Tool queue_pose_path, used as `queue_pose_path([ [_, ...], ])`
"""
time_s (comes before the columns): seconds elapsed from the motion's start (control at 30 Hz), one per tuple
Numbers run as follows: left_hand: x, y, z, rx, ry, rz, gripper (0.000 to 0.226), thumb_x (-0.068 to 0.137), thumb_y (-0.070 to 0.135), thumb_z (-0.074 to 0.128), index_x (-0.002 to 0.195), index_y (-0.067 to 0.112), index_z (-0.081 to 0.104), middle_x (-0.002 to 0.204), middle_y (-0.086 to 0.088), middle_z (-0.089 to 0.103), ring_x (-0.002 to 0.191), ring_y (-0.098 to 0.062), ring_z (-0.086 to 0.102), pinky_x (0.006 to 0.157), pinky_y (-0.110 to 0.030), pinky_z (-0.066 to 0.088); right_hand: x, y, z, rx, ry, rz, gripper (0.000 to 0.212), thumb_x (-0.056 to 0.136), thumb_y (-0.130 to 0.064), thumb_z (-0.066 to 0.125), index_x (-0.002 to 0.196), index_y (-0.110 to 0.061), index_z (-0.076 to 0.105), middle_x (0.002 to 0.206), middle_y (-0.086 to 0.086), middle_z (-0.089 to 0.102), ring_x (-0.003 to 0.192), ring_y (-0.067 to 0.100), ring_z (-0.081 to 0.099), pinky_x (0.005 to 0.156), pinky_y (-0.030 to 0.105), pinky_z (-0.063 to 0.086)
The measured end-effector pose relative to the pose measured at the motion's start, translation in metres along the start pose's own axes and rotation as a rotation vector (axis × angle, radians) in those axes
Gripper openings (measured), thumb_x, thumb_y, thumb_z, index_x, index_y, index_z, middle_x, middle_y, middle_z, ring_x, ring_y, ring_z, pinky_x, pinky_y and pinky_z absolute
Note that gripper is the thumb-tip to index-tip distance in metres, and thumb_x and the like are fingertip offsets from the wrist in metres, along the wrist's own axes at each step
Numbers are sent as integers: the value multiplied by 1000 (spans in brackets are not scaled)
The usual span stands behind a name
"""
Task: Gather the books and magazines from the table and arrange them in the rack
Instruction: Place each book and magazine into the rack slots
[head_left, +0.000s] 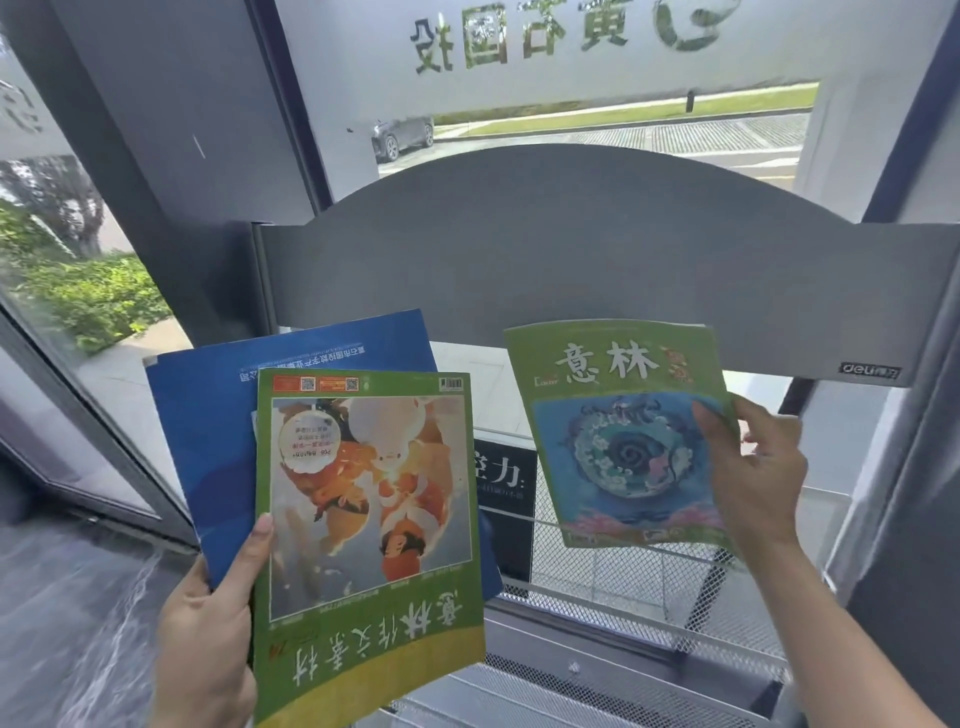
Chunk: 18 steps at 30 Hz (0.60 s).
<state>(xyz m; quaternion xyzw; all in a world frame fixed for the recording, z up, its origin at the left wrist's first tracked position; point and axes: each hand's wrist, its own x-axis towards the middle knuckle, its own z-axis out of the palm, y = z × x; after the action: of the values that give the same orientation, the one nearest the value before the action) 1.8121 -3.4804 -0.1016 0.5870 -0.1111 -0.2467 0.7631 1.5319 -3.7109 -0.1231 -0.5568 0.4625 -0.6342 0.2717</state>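
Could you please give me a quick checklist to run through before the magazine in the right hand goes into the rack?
1. Right hand holds the green magazine with the blue picture by its right edge: ok.
2. That magazine reads upright: ok.
3. Mesh rack shelf below it has free room: ok; a dark book stands at its left.
4. Left hand grips the remaining stack, blue folder under green magazine: ok.
5. Stack's top magazine orientation: not ok, upside down.
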Motion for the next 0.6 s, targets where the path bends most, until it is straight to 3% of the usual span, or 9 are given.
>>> queue_pose_path([
  [0.07,-4,0,1,-5,3,-13,26,61,32,68,79,13,70,62,7,73,53,-12,68,54,-35,57,3,1,-1,-18,-12,-24,23,82,-21,65,103,-13,67,78,-21,50,72,3,44,63,4,38],
  [0.13,-7,0,2,-10,-4,-30,29,64,31,67,86,12,65,62,6,73,52,-12,68,54,-37,57,2,6,-3,-18,-39,-13,19,82,-25,65,98,-15,68,65,-24,58,58,0,47,55,6,38],
  [0.23,-10,0,1,5,-16,-34,43,56,35,71,91,11,64,63,6,74,53,-12,68,58,-38,57,-6,11,-8,-108,-47,-6,21,82,-31,64,93,-14,68,55,-17,55,49,-2,48,44,9,35],
  [0.33,-12,-1,-1,-4,-22,-60,24,70,30,68,89,16,64,61,5,73,51,-14,68,49,-38,57,-17,18,-18,-249,-55,-22,42,76,-54,54,91,-17,66,61,-13,54,48,2,49,44,13,36],
  [0.37,-14,-1,-1,-14,-32,-70,18,75,28,65,89,17,63,61,5,73,51,-15,68,46,-38,57,-20,21,-22,-289,-58,-18,49,73,-60,47,90,-18,65,62,-9,56,51,3,49,46,20,38],
  [0.47,-17,-2,-1,-36,-59,-79,14,77,25,62,89,16,64,64,4,74,53,-16,69,46,-40,57,-30,34,-35,-380,-79,-7,58,72,-65,38,90,-15,59,72,2,60,53,17,52,49,28,40],
  [0.6,-22,-4,-1,-45,-80,-98,17,74,27,63,87,16,64,63,3,74,52,-16,68,48,-41,57,-38,43,-50,-497,-86,20,55,77,-65,31,80,-13,48,67,10,59,58,29,54,50,29,37],
])
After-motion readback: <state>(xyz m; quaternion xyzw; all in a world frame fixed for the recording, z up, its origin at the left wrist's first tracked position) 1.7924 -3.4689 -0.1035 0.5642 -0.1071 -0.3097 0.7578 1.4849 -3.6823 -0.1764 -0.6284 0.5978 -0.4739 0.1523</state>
